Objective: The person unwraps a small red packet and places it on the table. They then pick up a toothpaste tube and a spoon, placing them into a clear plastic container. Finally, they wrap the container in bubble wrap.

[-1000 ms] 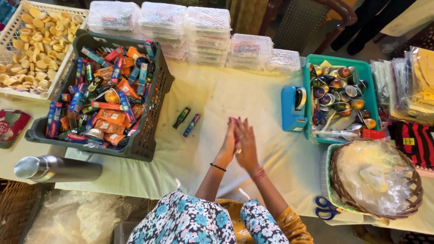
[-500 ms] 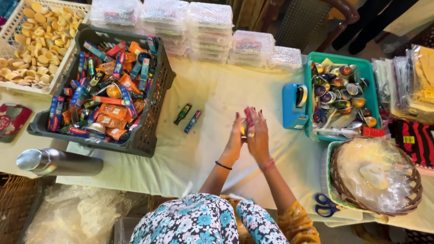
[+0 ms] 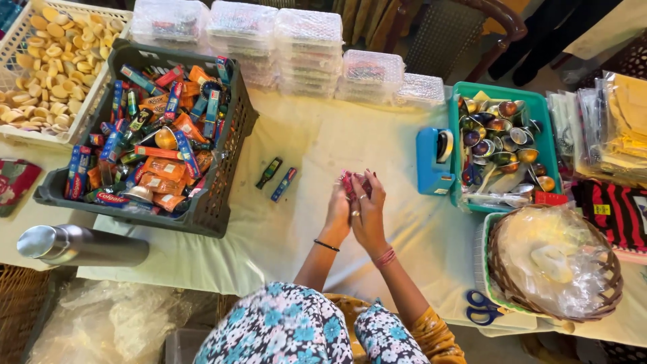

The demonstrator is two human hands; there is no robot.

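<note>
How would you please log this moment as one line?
left hand: on red packet | right hand: same packet | nearby: two small tubes, blue tape dispenser, black crate

One view only, from my head, looking steeply down over my own flowered front onto the surface (image 3: 317,141). Close range: my hands sit mid-frame. View reaches from black crate (image 3: 222,195) at left to green tub (image 3: 499,94) at right.

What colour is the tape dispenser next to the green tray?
The tape dispenser is blue; the head view shows it, just left of the green tray.
</note>
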